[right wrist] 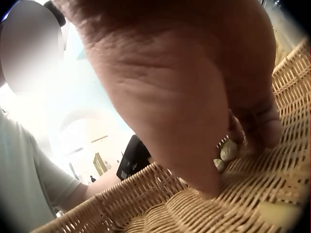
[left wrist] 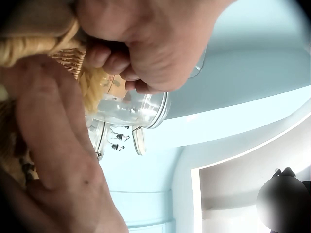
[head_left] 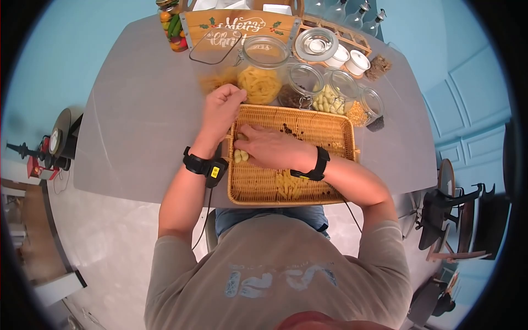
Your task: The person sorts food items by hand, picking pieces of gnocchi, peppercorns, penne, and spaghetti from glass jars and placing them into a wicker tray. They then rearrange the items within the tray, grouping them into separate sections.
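A rectangular wicker basket (head_left: 324,199) holds pale oval pieces (head_left: 241,156) at its left end, yellow pasta tubes (head_left: 289,184) near the front and dark bits (head_left: 290,131) near the back. My right hand (head_left: 272,147) reaches into the left part, fingers lowered over the pale pieces; in the right wrist view the fingers of this hand (right wrist: 194,97) point down beside a few pale pieces (right wrist: 228,149). Above the basket's back left corner is my left hand (head_left: 221,113), its fingers curled. The left wrist view shows this hand (left wrist: 150,43) with folded fingers and nothing visible in them.
Behind the basket stand open glass jars: pasta (head_left: 259,85), dark pieces (head_left: 294,96), pale pieces (head_left: 329,100) and orange kernels (head_left: 357,114). A wooden crate (head_left: 275,23), a jar of colourful contents (head_left: 173,27), white cups (head_left: 358,62) and glass bottles (head_left: 355,21) line the grey table's back.
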`<action>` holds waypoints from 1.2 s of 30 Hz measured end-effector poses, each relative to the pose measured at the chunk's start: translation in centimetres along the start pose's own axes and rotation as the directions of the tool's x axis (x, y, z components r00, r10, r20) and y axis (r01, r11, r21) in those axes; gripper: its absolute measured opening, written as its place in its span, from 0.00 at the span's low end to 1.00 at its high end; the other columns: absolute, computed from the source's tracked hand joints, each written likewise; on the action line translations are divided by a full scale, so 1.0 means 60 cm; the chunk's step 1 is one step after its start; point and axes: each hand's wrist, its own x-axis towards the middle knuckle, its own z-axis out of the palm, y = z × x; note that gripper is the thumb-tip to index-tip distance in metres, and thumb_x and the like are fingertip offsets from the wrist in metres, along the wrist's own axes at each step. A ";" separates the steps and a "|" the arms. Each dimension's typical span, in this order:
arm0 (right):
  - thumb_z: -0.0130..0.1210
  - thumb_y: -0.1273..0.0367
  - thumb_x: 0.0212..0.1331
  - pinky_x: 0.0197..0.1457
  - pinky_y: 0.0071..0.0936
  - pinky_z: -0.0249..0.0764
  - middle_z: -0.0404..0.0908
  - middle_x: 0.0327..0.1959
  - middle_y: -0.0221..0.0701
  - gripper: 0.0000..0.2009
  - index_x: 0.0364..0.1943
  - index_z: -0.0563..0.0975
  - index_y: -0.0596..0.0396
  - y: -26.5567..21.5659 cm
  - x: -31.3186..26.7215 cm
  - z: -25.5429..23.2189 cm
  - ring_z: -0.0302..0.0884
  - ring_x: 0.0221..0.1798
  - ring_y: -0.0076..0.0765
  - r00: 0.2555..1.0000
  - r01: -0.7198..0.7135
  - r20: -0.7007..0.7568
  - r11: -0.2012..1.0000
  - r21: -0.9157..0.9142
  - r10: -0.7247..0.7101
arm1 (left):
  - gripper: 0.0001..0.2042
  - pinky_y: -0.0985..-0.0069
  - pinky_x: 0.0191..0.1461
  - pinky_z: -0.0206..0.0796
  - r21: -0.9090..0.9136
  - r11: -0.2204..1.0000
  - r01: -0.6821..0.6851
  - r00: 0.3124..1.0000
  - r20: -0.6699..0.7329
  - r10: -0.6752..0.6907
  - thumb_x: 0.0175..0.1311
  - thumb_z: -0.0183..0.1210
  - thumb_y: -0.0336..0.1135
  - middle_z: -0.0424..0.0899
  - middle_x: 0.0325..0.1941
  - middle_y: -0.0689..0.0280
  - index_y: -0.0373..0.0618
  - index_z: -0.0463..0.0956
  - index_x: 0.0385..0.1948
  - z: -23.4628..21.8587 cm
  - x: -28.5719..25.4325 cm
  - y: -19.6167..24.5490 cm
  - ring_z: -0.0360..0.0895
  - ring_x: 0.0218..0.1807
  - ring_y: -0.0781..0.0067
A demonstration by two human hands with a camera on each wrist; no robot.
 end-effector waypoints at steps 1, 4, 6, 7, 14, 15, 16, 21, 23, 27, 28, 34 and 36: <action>0.65 0.70 0.62 0.65 0.48 0.79 0.76 0.60 0.46 0.20 0.58 0.80 0.58 0.002 0.003 0.005 0.79 0.64 0.55 1.000 0.003 0.004 1.000 0.003 -0.003 | 0.10 0.83 0.24 0.48 0.015 1.000 -0.005 1.000 -0.002 0.005 0.79 0.62 0.34 0.67 0.20 0.82 0.44 0.78 0.33 0.004 -0.001 0.002 0.58 0.20 0.91; 0.64 0.70 0.63 0.62 0.47 0.80 0.78 0.57 0.46 0.16 0.54 0.80 0.60 0.014 -0.008 0.016 0.81 0.61 0.56 0.997 0.065 -0.053 0.997 0.041 -0.063 | 0.10 0.83 0.24 0.46 0.032 0.999 -0.010 1.000 -0.007 0.010 0.80 0.60 0.35 0.65 0.20 0.82 0.45 0.77 0.33 0.004 -0.002 0.000 0.56 0.20 0.91; 0.64 0.70 0.63 0.61 0.46 0.80 0.78 0.55 0.47 0.15 0.52 0.80 0.60 0.010 -0.012 0.013 0.81 0.59 0.56 0.999 0.035 -0.041 0.998 0.057 -0.032 | 0.10 0.83 0.24 0.48 0.021 1.000 0.005 1.000 -0.009 -0.005 0.79 0.62 0.35 0.67 0.20 0.81 0.45 0.78 0.33 0.004 0.000 -0.003 0.58 0.20 0.91; 0.63 0.70 0.63 0.61 0.46 0.80 0.78 0.53 0.47 0.14 0.51 0.80 0.60 0.008 -0.016 0.010 0.82 0.58 0.56 0.999 0.015 -0.039 0.998 0.065 -0.013 | 0.10 0.83 0.24 0.50 0.010 1.000 0.020 1.000 -0.009 -0.020 0.78 0.63 0.34 0.69 0.21 0.81 0.44 0.79 0.32 0.000 0.000 -0.006 0.60 0.21 0.91; 0.67 0.68 0.62 0.53 0.48 0.79 0.77 0.47 0.43 0.13 0.46 0.79 0.58 0.041 -0.094 -0.084 0.81 0.53 0.53 0.955 -0.154 -0.243 0.985 0.072 0.168 | 0.11 0.82 0.23 0.46 0.054 0.998 0.027 1.000 0.013 -0.028 0.80 0.60 0.36 0.63 0.19 0.82 0.47 0.76 0.32 0.004 0.001 -0.007 0.55 0.18 0.90; 0.67 0.68 0.62 0.52 0.47 0.80 0.77 0.46 0.43 0.12 0.44 0.79 0.58 0.062 -0.114 -0.098 0.81 0.51 0.53 0.918 -0.174 -0.358 0.985 0.018 0.169 | 0.11 0.83 0.24 0.47 0.042 0.999 0.026 1.000 0.012 -0.026 0.80 0.61 0.35 0.65 0.20 0.82 0.47 0.77 0.32 0.005 0.001 -0.006 0.57 0.19 0.91; 0.68 0.69 0.62 0.50 0.45 0.80 0.78 0.44 0.43 0.11 0.43 0.79 0.58 0.083 -0.134 -0.112 0.81 0.48 0.52 0.869 -0.199 -0.468 0.979 -0.032 0.161 | 0.11 0.84 0.24 0.47 0.029 0.999 0.027 1.000 0.011 -0.028 0.79 0.62 0.35 0.67 0.21 0.82 0.46 0.77 0.31 0.006 0.000 -0.005 0.58 0.20 0.92; 0.69 0.67 0.64 0.44 0.42 0.80 0.82 0.42 0.40 0.12 0.43 0.80 0.59 0.122 -0.230 -0.226 0.82 0.39 0.49 0.533 -0.487 -0.768 0.871 0.065 0.355 | 0.11 0.84 0.24 0.46 0.002 0.999 0.037 0.999 0.012 -0.037 0.78 0.63 0.34 0.67 0.22 0.83 0.46 0.77 0.31 0.004 -0.001 -0.008 0.58 0.21 0.93; 0.70 0.67 0.65 0.42 0.40 0.79 0.81 0.42 0.39 0.12 0.44 0.80 0.59 0.115 -0.250 -0.256 0.82 0.37 0.44 0.387 -0.532 -0.846 0.838 0.121 0.368 | 0.11 0.84 0.24 0.46 -0.004 0.999 0.047 0.999 0.013 -0.047 0.78 0.62 0.34 0.66 0.22 0.83 0.47 0.77 0.31 0.004 -0.002 -0.005 0.58 0.21 0.93; 0.70 0.66 0.65 0.42 0.38 0.80 0.81 0.42 0.40 0.14 0.46 0.80 0.60 0.143 -0.253 -0.241 0.82 0.35 0.42 0.408 -0.569 -0.832 0.817 0.091 0.377 | 0.11 0.84 0.24 0.45 0.008 0.999 0.037 0.999 0.019 -0.037 0.79 0.62 0.34 0.66 0.22 0.83 0.47 0.77 0.31 0.003 0.000 -0.007 0.57 0.21 0.93; 0.70 0.66 0.66 0.44 0.40 0.80 0.82 0.43 0.41 0.15 0.49 0.81 0.60 0.152 -0.246 -0.229 0.83 0.36 0.44 0.436 -0.590 -0.774 0.795 0.140 0.459 | 0.11 0.84 0.24 0.45 0.008 0.999 0.037 0.999 0.020 -0.037 0.79 0.62 0.34 0.66 0.21 0.83 0.47 0.77 0.31 0.002 0.000 -0.009 0.57 0.21 0.93; 0.68 0.65 0.67 0.46 0.43 0.80 0.85 0.42 0.43 0.15 0.51 0.82 0.62 0.116 -0.215 -0.230 0.84 0.37 0.48 0.486 -0.558 -0.702 0.803 0.211 0.521 | 0.11 0.83 0.24 0.45 0.000 0.999 0.037 0.999 0.028 -0.037 0.80 0.61 0.34 0.65 0.21 0.83 0.46 0.77 0.32 0.004 -0.002 -0.004 0.57 0.21 0.92; 0.67 0.66 0.67 0.47 0.44 0.80 0.85 0.41 0.43 0.13 0.48 0.83 0.61 0.074 -0.198 -0.237 0.85 0.38 0.50 0.531 -0.477 -0.712 0.857 0.196 0.459 | 0.11 0.83 0.24 0.45 -0.001 0.999 0.036 0.999 0.032 -0.036 0.80 0.61 0.35 0.66 0.21 0.83 0.46 0.77 0.32 0.004 -0.003 -0.004 0.57 0.20 0.92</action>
